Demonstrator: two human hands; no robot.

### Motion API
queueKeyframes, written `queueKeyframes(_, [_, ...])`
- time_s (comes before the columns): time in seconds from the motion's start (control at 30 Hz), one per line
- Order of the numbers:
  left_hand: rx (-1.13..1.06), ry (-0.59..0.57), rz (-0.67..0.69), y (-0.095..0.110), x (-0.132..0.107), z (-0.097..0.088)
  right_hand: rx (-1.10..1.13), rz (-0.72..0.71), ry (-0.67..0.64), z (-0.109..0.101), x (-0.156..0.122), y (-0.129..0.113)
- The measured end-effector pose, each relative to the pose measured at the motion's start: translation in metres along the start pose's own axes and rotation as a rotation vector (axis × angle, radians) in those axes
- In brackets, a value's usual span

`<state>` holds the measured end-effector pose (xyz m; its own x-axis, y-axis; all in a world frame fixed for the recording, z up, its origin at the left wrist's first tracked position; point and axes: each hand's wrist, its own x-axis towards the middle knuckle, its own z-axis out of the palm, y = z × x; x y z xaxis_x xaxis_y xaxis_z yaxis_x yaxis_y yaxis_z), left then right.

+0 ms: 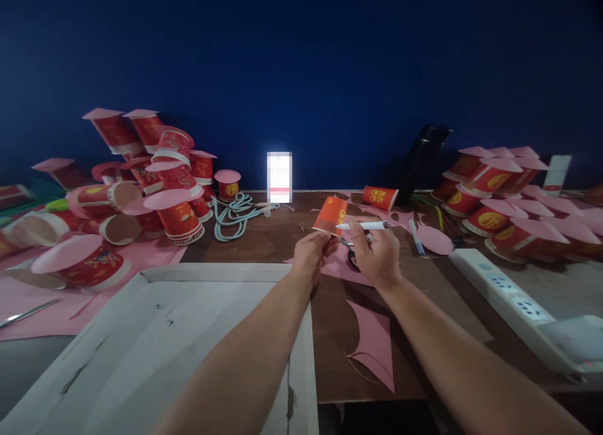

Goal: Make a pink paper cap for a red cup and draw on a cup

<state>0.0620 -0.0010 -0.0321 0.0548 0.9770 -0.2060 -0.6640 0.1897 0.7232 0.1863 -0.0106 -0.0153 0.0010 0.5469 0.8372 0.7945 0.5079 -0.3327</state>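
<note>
My left hand (313, 253) is closed on the rim of a red paper cup (331, 214), holding it tilted above the brown table (264, 237). My right hand (377, 254) grips a white pen (362, 225) whose tip lies against the cup. Under my hands lie black scissors (351, 257) on a pink paper sheet (340, 267). A cut pink paper scrap (374, 341) lies nearer to me, between my forearms.
Piles of red cups capped with pink paper discs stand at the left (155, 171) and right (499, 196). A lone red cup (379, 197) lies on its side behind. A white board (188, 334), a coiled cord (233, 214), a power strip (504, 290) and a pink disc (434, 239) surround me.
</note>
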Motion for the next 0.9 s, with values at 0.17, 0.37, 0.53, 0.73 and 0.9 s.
queueKeyframes(0.17, [-0.007,-0.009,0.003,-0.0009,0.0014,-0.0006,-0.013,-0.008,-0.024,0.0013,-0.0003,0.0024])
queueKeyframes(0.37, [0.009,-0.039,0.037,-0.0049,0.0049,-0.0038,0.024,-0.021,-0.037,-0.0002,0.0004,0.0017])
queueKeyframes(0.53, [0.079,-0.080,0.096,-0.0067,0.0042,-0.0035,0.074,-0.052,-0.054,-0.0016,0.0008,-0.0006])
queueKeyframes(0.73, [0.184,-0.054,0.129,-0.0069,0.0031,-0.0020,0.032,-0.018,-0.026,-0.0018,0.0005,-0.0013])
queueKeyframes(0.9, [0.228,-0.047,0.149,-0.0088,0.0049,-0.0032,0.058,-0.027,-0.037,-0.0015,-0.0001,-0.0012])
